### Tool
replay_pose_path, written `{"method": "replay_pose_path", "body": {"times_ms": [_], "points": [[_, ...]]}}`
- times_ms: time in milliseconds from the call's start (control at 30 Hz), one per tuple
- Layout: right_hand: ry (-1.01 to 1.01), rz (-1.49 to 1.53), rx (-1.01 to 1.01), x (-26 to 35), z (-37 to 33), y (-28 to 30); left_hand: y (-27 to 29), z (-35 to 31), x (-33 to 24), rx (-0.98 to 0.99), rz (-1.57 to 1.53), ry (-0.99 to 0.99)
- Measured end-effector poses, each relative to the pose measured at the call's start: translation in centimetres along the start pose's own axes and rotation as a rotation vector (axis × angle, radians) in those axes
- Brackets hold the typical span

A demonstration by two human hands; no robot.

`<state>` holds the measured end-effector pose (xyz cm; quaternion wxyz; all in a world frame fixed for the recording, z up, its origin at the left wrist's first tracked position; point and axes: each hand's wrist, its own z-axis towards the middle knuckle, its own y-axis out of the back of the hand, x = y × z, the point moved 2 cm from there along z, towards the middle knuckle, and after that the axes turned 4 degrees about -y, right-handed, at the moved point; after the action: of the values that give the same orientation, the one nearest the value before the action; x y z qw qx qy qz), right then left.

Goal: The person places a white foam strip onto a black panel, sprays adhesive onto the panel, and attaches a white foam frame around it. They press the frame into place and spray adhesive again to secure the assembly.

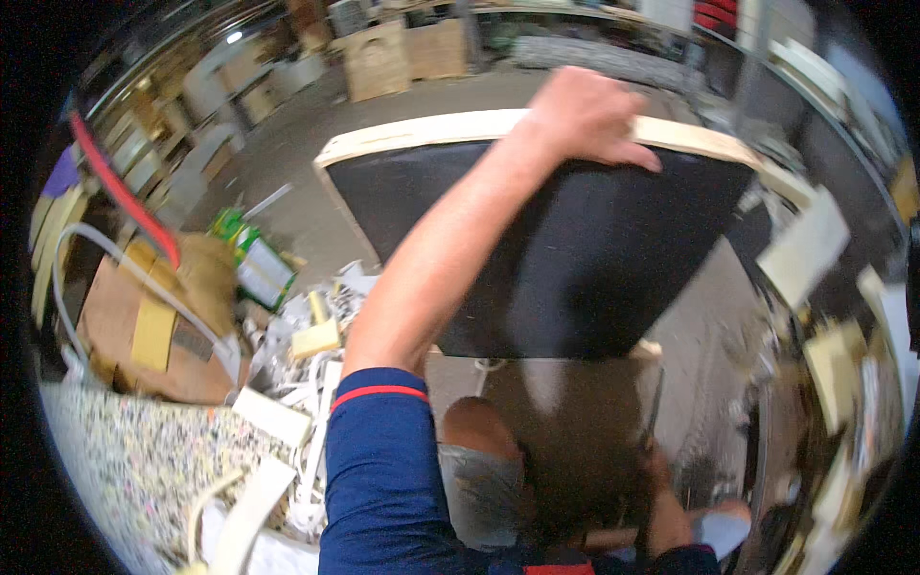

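Observation:
My left hand (589, 113) is closed over the top rail of a wooden frame (431, 127), its thumb on the near face and its fingers over the far side. Black fabric (575, 259) covers the near face of the frame, which stands tilted up before me. Low down, beneath the frame's bottom right corner, my right hand (657, 470) is in shadow and partly blurred. Its fingers seem closed around a thin dark upright thing (657, 402) that I cannot make out.
A speckled foam block (125, 460) lies at the left, beside white and yellow foam scraps (316, 337). Behind them are a green package (259, 264) and a red strip (125, 192). Foam pieces (805, 244) crowd the right side. Wooden panels (377, 62) lean at the back.

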<state>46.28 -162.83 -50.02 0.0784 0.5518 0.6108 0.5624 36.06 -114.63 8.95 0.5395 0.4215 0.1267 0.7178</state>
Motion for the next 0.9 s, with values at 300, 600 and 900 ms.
{"method": "replay_pose_path", "body": {"times_ms": [300, 600, 900], "points": [[-0.215, 0.223, -0.471, 13.5, -11.3, 21.8, -0.2, -2.1, -2.3, 0.256, -0.078, 0.414], [-0.552, -0.015, -0.829, 1.1, -27.7, 31.0, -1.8, -2.8, -2.4, 0.320, 0.103, 0.366], [-0.702, 0.157, -0.860, -13.5, -28.0, 22.7, -2.4, -3.6, -1.2, 0.389, 0.160, 0.385]]}}
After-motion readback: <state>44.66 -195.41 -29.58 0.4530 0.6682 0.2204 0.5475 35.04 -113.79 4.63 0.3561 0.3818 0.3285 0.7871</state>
